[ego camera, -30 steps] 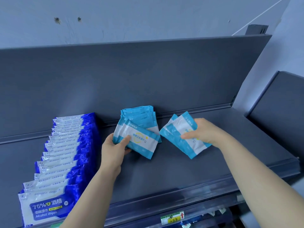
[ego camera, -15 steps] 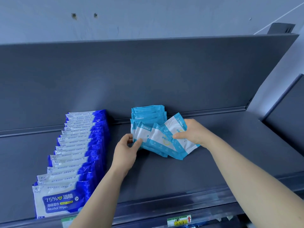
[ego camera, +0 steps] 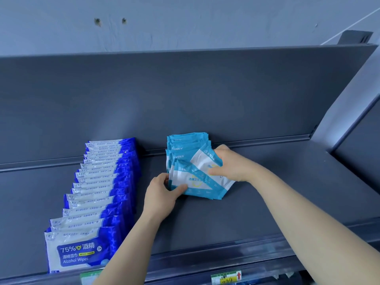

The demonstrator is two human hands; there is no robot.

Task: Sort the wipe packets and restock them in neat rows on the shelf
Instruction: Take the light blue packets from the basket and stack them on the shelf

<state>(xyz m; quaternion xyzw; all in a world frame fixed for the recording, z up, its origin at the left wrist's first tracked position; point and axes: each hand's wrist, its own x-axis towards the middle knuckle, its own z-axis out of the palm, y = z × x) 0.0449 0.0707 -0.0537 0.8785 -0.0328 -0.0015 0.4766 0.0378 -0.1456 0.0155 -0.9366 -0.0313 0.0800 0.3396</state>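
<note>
A short row of light-blue wipe packets [ego camera: 186, 141] leans against the back of the dark grey shelf [ego camera: 226, 219]. In front of it, the front light-blue packets [ego camera: 200, 183] overlap in a fan. My left hand [ego camera: 162, 194] pinches their lower left corner. My right hand [ego camera: 232, 166] holds their right side, thumb on top, and covers part of them. A long neat row of dark-blue alcohol wipe packets [ego camera: 96, 194] runs from the back to the front edge on the left.
The shelf has a raised front lip [ego camera: 205, 264] with price tags [ego camera: 226, 277] below it. A tall grey back panel [ego camera: 185, 95] stands behind. Another shelf section [ego camera: 357, 153] adjoins on the right. Bare shelf floor lies right of the light-blue packets.
My right hand has carried its light-blue packets leftward from apart onto the ones in my left hand. Both sets now overlap in front of the light-blue row.
</note>
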